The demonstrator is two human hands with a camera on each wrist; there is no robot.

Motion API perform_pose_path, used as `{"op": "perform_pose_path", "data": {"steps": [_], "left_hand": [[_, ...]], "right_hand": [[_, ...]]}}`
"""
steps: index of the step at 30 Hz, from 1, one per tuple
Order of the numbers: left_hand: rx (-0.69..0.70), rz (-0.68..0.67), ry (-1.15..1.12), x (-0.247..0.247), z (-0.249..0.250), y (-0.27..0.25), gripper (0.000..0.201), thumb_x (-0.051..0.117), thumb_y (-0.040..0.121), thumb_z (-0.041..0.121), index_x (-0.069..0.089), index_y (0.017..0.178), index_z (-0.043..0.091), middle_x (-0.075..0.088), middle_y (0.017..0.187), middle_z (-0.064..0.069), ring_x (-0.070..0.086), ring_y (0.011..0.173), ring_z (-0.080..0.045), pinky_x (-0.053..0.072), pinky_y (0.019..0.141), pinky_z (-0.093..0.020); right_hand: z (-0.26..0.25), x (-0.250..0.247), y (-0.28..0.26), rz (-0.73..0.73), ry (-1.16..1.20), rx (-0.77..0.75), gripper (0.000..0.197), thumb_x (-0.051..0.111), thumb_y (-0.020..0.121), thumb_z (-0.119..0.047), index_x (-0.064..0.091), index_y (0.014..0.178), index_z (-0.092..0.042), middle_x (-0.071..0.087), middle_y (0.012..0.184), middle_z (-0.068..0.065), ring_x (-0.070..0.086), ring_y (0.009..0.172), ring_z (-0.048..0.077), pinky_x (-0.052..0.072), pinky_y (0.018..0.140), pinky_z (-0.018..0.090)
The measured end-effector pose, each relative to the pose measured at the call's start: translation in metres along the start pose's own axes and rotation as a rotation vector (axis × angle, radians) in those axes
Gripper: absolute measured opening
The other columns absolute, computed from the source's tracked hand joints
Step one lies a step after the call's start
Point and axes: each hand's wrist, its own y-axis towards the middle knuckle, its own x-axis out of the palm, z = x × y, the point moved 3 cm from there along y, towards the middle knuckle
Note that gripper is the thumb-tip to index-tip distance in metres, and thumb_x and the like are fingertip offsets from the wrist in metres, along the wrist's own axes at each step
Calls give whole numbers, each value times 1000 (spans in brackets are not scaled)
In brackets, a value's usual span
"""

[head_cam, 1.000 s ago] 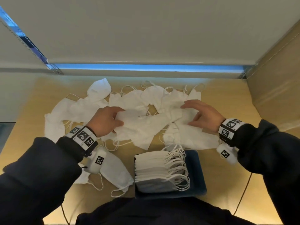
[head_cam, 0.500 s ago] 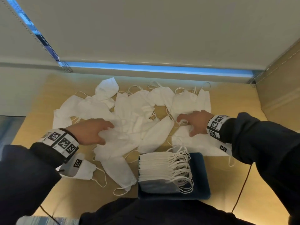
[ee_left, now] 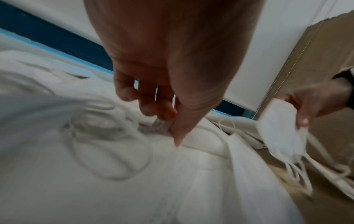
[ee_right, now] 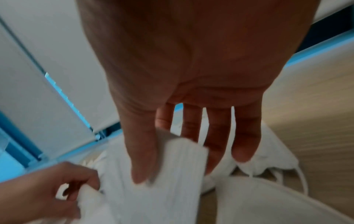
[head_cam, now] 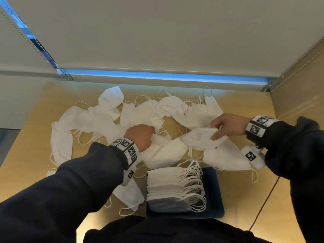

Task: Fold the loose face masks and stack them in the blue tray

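Observation:
Many loose white masks point(head_cam: 91, 120) lie spread over the wooden table. My right hand point(head_cam: 214, 132) pinches one white mask point(head_cam: 199, 137) between thumb and fingers and holds it just above the pile; the right wrist view shows my right hand point(ee_right: 166, 166) with the thumb on top of the mask point(ee_right: 178, 163). My left hand point(head_cam: 152, 133) has curled fingers that pinch another mask point(head_cam: 161, 138) on the pile; the left wrist view shows my left hand point(ee_left: 168, 125). The blue tray point(head_cam: 214, 192) sits near me with a stack of folded masks point(head_cam: 166, 186) in it.
A single mask point(head_cam: 130, 195) lies left of the tray, partly under my left sleeve. A thin dark cable point(head_cam: 264, 199) runs across the table on the right. Window blinds point(head_cam: 157, 32) hang behind the table and a cardboard-coloured wall point(head_cam: 301, 85) stands at the right.
My left hand has moved right to the middle of the pile and closed on a mask. My right hand has lifted a mask off the pile.

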Motion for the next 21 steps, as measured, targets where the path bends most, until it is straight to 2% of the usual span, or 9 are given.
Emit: {"op": "perform_pose_path", "data": {"steps": [4,6,9,12,14,16,17,19,21], "left_hand": [[59,89,-62,-12,-15,-5,25,64,90,27,64,111,14,52,118,-9,55,106,-31,50,88,-44],[77,98,-160,-16,-14,-9,25,63,92,26,61,113,13,54,120,-9,56,103,-30,49,88,-42],[8,139,-315,-23,-9,-14,16,59,96,31,48,99,20,62,94,-10,59,85,-34,47,70,-39],[-35,290,-412,-41,-3,-19,25,60,95,32,41,85,20,55,72,-3,57,72,-31,39,60,-37],[-19,324,-561,-53,5,-21,22,64,92,30,47,83,19,64,72,-2,63,73,-28,45,64,-37],[80,195,-817,-56,16,-22,18,69,87,31,60,98,19,74,91,-2,71,82,-22,53,78,-38],[144,122,-852,-55,21,-21,32,70,86,32,61,115,22,74,105,-1,72,90,-20,54,85,-38],[196,39,-738,-47,23,-18,54,68,90,25,51,141,33,66,124,4,69,100,-17,52,95,-34],[124,91,-538,-36,15,-10,55,64,95,19,47,145,31,61,130,0,66,109,-22,49,101,-36]], "right_hand": [[10,-19,-25,122,187,39,28,78,88,-29,75,60,-32,62,56,-9,53,54,7,43,64,26],[17,-22,-33,189,325,73,10,73,92,-21,81,89,-26,75,75,-5,64,70,10,48,64,24],[27,-18,-36,272,563,132,26,62,97,-7,72,120,-15,75,105,10,70,86,23,57,58,25],[30,-9,-39,301,710,163,43,56,97,4,62,135,-16,72,107,10,70,87,25,58,52,26],[35,-5,-41,319,760,174,58,57,94,8,52,144,-22,71,108,13,70,88,28,59,52,29],[40,-3,-43,355,834,200,67,60,92,8,46,148,-25,68,115,19,70,92,33,62,55,35],[42,-2,-44,387,877,218,66,62,92,7,47,148,-23,67,118,20,70,94,34,64,57,37],[42,0,-46,460,954,227,51,63,92,3,57,138,-18,67,121,21,70,95,34,64,58,37],[41,1,-48,518,1017,202,30,63,93,-2,68,121,-14,68,122,20,70,96,33,63,55,35]]}}
